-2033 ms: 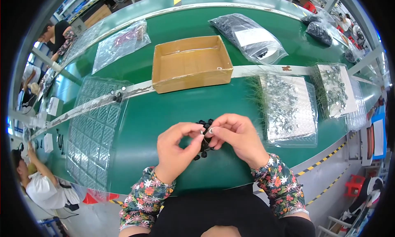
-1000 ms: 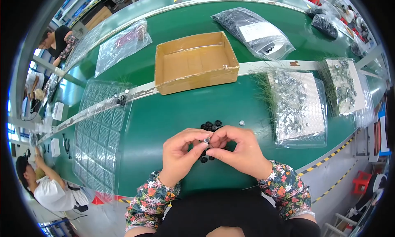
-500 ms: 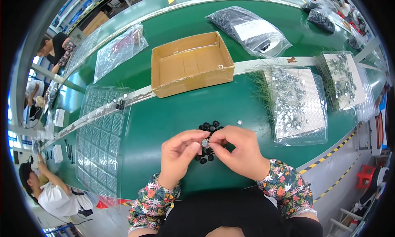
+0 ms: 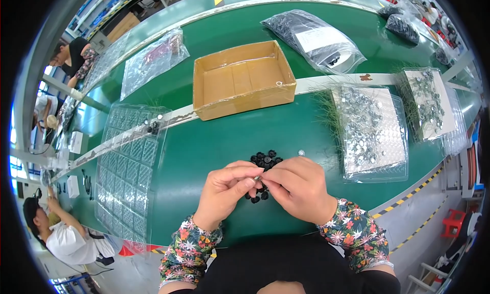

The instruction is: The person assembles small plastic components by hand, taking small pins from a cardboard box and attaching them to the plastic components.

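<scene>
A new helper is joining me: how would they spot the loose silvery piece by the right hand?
On the green table, start at the open cardboard box and look down toward the right hand. Just beyond its knuckles lies a small silvery piece. Unlike the black pieces clustered to its left, it is shiny and lies alone.

dark multicoloured floral sleeves (image 4: 356,234), black top (image 4: 296,261)

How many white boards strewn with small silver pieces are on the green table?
2. The first board lies to the right of the person's right hand; the second board is farther right. Any more beneath these would be hidden.
</scene>
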`<move>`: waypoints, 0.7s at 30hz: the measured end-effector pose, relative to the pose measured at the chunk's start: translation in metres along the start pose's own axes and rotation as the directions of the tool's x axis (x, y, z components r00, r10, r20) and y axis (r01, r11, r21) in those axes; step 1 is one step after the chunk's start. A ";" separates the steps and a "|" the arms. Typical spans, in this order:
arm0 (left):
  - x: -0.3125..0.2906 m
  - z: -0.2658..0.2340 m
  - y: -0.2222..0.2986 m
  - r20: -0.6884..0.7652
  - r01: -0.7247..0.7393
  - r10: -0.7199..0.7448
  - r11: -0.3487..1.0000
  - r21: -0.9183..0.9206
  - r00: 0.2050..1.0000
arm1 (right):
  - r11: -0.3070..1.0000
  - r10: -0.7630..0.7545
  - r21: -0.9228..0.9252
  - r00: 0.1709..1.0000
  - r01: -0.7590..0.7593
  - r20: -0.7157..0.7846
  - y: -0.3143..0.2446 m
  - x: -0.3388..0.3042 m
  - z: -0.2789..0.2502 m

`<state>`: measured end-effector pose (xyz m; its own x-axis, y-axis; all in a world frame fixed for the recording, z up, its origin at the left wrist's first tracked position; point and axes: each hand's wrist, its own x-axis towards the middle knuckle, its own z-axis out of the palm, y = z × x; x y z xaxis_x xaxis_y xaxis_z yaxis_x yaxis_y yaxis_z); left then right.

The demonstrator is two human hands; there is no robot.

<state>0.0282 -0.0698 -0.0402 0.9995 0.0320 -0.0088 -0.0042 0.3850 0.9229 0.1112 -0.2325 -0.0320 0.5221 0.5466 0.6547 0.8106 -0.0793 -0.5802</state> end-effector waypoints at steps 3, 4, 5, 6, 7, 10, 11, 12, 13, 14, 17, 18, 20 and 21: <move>0.001 -0.001 -0.004 0.025 0.001 0.001 0.996 -0.094 1.000 | 1.000 -0.029 -0.009 1.000 0.029 -0.008 0.001 -0.001 0.000; 0.001 -0.001 -0.004 0.041 0.004 0.002 0.988 -0.157 0.999 | 1.000 -0.030 -0.008 0.999 0.030 -0.010 0.001 -0.001 0.000; 0.001 0.000 -0.004 0.041 0.005 0.002 0.988 -0.155 0.999 | 0.999 -0.039 -0.016 0.999 0.039 -0.012 0.000 -0.001 0.000; 0.001 0.001 -0.005 0.034 0.009 -0.002 0.982 -0.188 0.999 | 0.999 -0.049 -0.023 0.999 0.048 -0.015 0.000 0.000 -0.001; 0.001 0.002 -0.005 0.027 0.012 -0.007 0.975 -0.221 1.000 | 0.999 -0.049 -0.023 0.999 0.049 -0.017 -0.001 0.000 -0.001; 0.001 0.002 -0.005 0.003 0.039 -0.040 0.963 -0.267 0.999 | 0.997 -0.063 -0.051 0.998 0.063 -0.006 -0.002 0.000 -0.001; 0.001 0.003 -0.005 0.004 0.038 -0.039 0.963 -0.266 0.999 | 0.996 -0.071 -0.055 0.997 0.070 -0.006 -0.003 0.001 -0.001; 0.001 0.004 -0.005 -0.013 0.034 -0.039 0.968 -0.248 0.999 | 0.995 -0.079 -0.059 0.997 0.078 -0.006 -0.003 0.001 -0.002; 0.001 0.005 -0.005 -0.031 0.030 -0.039 0.973 -0.230 0.999 | 0.995 -0.081 -0.059 0.997 0.080 -0.007 -0.004 0.001 -0.001; 0.001 0.006 -0.005 -0.032 0.028 -0.037 0.973 -0.229 0.999 | 0.995 -0.086 -0.056 0.996 0.085 -0.012 -0.003 0.000 -0.001; 0.002 0.006 -0.005 -0.049 0.030 -0.043 0.970 -0.240 0.998 | 0.995 -0.094 -0.042 0.996 0.093 -0.009 -0.004 0.000 -0.001; 0.002 0.006 -0.005 -0.052 0.036 -0.051 0.967 -0.252 0.997 | 0.995 -0.094 -0.031 0.996 0.094 -0.002 -0.004 0.000 -0.001; 0.002 0.005 -0.005 -0.057 0.039 -0.056 0.964 -0.264 0.997 | 0.995 -0.096 -0.027 0.995 0.096 -0.002 -0.005 0.000 -0.001; 0.001 0.002 -0.007 -0.029 0.031 -0.041 0.957 -0.287 0.999 | 0.995 -0.095 -0.025 0.995 0.095 -0.003 -0.006 0.001 -0.001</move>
<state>0.0297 -0.0743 -0.0455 0.9974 0.0424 -0.0580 0.0179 0.6346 0.7726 0.1070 -0.2328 -0.0274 0.4432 0.5495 0.7082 0.8629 -0.0474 -0.5032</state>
